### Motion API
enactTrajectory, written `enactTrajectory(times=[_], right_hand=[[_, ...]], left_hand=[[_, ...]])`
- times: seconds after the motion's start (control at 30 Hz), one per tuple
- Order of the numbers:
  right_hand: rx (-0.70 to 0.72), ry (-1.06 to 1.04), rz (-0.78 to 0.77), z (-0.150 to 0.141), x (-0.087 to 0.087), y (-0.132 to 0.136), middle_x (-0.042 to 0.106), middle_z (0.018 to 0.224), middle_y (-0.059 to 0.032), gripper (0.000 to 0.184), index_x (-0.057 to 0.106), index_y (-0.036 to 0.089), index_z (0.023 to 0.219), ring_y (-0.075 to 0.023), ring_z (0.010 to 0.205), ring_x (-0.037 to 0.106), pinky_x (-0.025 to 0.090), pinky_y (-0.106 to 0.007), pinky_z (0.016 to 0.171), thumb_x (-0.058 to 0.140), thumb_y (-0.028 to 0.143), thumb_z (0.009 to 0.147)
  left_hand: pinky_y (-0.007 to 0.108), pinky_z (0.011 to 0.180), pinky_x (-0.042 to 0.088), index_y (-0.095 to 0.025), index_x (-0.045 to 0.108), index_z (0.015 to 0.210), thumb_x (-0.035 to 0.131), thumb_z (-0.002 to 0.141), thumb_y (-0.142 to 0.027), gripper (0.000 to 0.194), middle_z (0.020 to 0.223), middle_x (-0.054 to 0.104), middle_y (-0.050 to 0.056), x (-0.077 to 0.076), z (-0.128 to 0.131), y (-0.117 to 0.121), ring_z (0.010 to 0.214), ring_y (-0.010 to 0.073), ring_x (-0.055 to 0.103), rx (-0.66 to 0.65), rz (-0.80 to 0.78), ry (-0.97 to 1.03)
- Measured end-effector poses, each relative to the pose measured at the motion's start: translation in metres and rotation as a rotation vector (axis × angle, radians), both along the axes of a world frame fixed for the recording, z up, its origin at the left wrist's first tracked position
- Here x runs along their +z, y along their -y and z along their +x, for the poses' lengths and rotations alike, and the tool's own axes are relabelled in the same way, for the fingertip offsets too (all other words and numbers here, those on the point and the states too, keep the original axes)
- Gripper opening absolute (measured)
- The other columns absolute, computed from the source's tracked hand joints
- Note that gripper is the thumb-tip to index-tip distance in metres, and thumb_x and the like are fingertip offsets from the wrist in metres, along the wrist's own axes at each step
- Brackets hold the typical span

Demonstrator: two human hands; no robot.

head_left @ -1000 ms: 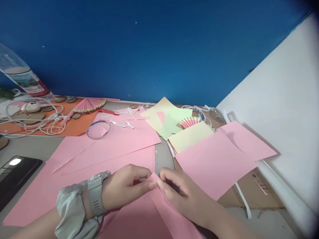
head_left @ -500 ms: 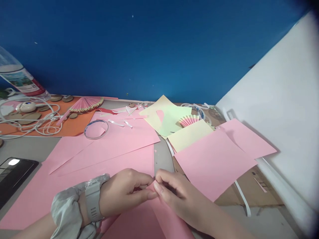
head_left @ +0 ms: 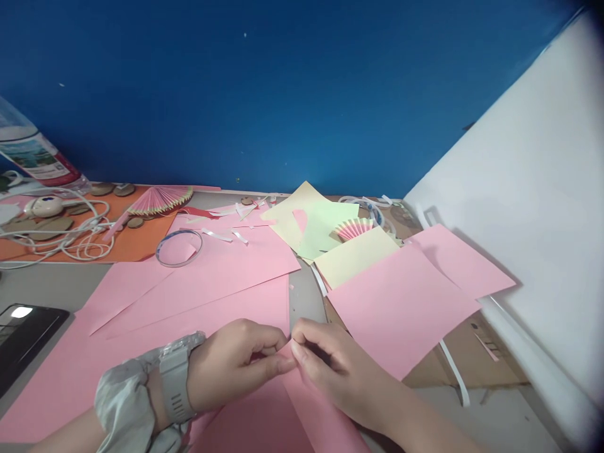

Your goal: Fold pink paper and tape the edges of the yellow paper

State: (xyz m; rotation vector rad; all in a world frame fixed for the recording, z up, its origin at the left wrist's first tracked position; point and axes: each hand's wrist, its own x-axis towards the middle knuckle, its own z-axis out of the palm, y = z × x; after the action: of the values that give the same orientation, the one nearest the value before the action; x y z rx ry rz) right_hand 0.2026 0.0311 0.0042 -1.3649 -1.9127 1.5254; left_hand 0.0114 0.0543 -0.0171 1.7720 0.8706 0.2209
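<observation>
A folded sheet of pink paper is between my hands at the bottom middle, its far end pinched. My left hand, with a grey watch and a grey scrunchie at the wrist, closes thumb and fingers on the paper's tip. Right against it, my right hand grips the same tip between thumb and curled forefinger. A fold runs from the fingertips toward me, and the paper's near end leaves the view. Larger pink sheets lie under and beyond my left hand.
To the right, a pink sheet overlaps pale yellow paper. Pleated paper fans lie at the back. A tape roll, a phone, white cables and a bottle are on the left. A blue wall stands behind.
The view has shifted slightly, so the table things sit a little further left. Both hands keep their pinch on the pink paper, with hardly any movement.
</observation>
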Motion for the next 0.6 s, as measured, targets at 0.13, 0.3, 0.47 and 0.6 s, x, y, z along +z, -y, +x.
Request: enactTrajectory(times=[0.13,0.3,0.47,0.6], right_hand=[[0.021,-0.009,0.052,0.002,-0.005,-0.004,0.029,0.061,0.0062,0.021,0.029,0.02,0.066,-0.0082,0.055,0.027,0.021,-0.022,0.049,0.035,0.018,0.087],[0.033,0.0,0.123,0.004,-0.01,-0.009,0.031,0.059,0.0064,0.02,0.03,0.02,0.065,-0.0079,0.054,0.03,0.023,-0.022,0.049,0.036,0.016,0.084],[0.046,0.016,0.166,0.003,-0.01,-0.01,0.03,0.058,0.0068,0.02,0.03,0.02,0.065,-0.0074,0.054,0.029,0.023,-0.021,0.05,0.036,0.013,0.083],[0.027,0.012,0.163,0.004,-0.012,-0.009,0.031,0.058,0.0067,0.019,0.032,0.02,0.066,-0.0076,0.053,0.03,0.023,-0.022,0.049,0.037,0.014,0.083]], left_hand=[[0.021,0.045,0.02,-0.018,0.029,0.059,0.042,0.089,-0.046,0.043,0.055,0.024,-0.007,0.001,0.001,-0.001,0.051,0.0076,0.022,0.015,0.014,-0.021],[0.02,0.046,0.022,-0.018,0.031,0.059,0.037,0.091,-0.043,0.041,0.055,0.025,-0.007,0.002,0.003,-0.003,0.051,0.0077,0.023,0.01,0.064,0.0],[0.02,0.046,0.021,-0.018,0.032,0.06,0.038,0.091,-0.043,0.04,0.055,0.026,-0.007,0.001,0.003,-0.003,0.051,0.0075,0.023,-0.002,0.073,0.006],[0.02,0.045,0.021,-0.018,0.032,0.059,0.039,0.09,-0.043,0.04,0.053,0.025,-0.008,0.003,0.004,-0.003,0.05,0.0071,0.023,0.011,0.055,0.003]])
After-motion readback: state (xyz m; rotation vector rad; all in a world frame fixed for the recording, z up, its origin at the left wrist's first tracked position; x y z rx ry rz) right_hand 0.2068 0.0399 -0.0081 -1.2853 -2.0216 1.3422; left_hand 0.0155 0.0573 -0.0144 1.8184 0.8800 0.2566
